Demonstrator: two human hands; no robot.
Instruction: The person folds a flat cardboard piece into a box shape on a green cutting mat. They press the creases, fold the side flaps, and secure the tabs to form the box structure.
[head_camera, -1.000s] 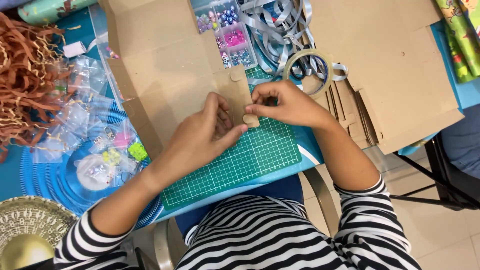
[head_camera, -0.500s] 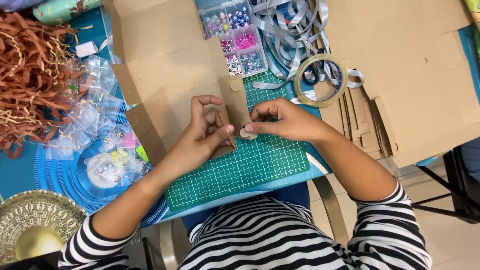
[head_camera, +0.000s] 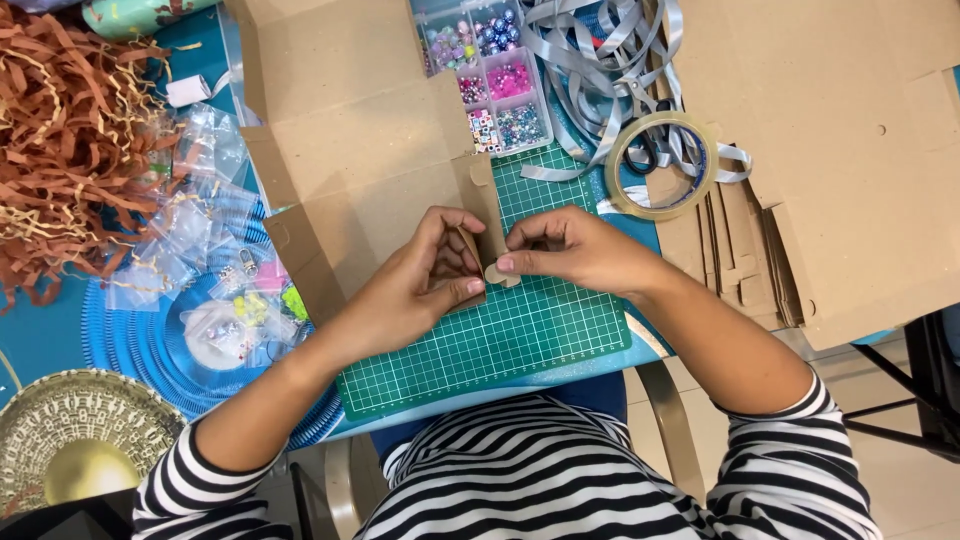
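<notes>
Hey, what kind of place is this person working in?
Most likely a craft or gift-packing table. Both hands, left hand and right hand, fold a cardboard box flap over a green cutting mat, with a bead organiser, tape roll and brown paper shreds around.

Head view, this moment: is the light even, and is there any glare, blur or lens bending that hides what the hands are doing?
Head view: light is soft and even, shadows faint; the left hand and right hand are sharp on the small cardboard flap; mild glare on the clear plastic bags and tape roll; slight wide-angle bending toward the edges; no motion blur.
</notes>
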